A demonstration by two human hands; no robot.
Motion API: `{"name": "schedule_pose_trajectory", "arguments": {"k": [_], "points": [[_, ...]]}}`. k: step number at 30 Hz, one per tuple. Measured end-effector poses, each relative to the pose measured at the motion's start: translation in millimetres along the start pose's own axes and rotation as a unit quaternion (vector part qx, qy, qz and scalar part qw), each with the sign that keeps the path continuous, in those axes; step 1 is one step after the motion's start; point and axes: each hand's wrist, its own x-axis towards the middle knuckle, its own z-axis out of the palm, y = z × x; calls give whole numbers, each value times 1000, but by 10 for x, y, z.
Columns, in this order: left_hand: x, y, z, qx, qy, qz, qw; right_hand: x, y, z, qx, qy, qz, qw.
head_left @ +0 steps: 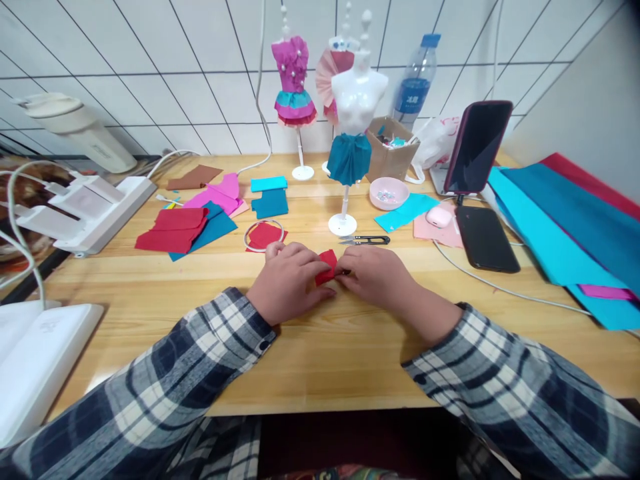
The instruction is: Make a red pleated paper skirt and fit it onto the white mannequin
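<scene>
Between my two hands is a small piece of red crepe paper [327, 265], low over the wooden table. My left hand [290, 277] grips its left side between thumb and fingers. The fingers of my right hand [373, 275] pinch its right edge, and the fingertips are partly hidden. Just beyond my left hand lies another red piece [265, 235] with a silver ring [246, 239] around part of it. Black thread snips [367, 240] rest beyond my right hand. Behind them stands a white mini mannequin [357, 97] wearing a teal paper skirt [349, 159].
Two dressed mannequins, one in a magenta dress [291, 67], stand at the back. Left are red sheets [170, 229] and a power strip [107, 217]. Right are a pink bowl [389, 193], a propped phone [477, 150], a flat phone [487, 239], a cable and long teal paper [585, 207].
</scene>
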Motion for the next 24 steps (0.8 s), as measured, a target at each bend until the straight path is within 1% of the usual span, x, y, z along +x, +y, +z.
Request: {"name": "schedule_pose_trajectory", "arguments": {"k": [2,6,10,13,17,21,24], "points": [[7,30,42,4,-17,-3,1000,-5,-2,-15,8,-9,6,1000],[14,26,72,-12,-31,-11,999,6,-1,-28,42,-27,34,998],[28,6,61,-23,-36,-30,999,41,22,-14,117,-42,94,988],[26,10,54,-20,-36,-51,998,71,31,-19,150,-60,141,977],[15,18,65,-30,-35,-71,996,116,27,-51,158,-85,172,969],[34,6,95,-48,-25,-106,993,188,37,-83,162,-109,197,961],[56,-8,111,-55,-38,-125,990,253,35,-108,149,-129,215,957]]}}
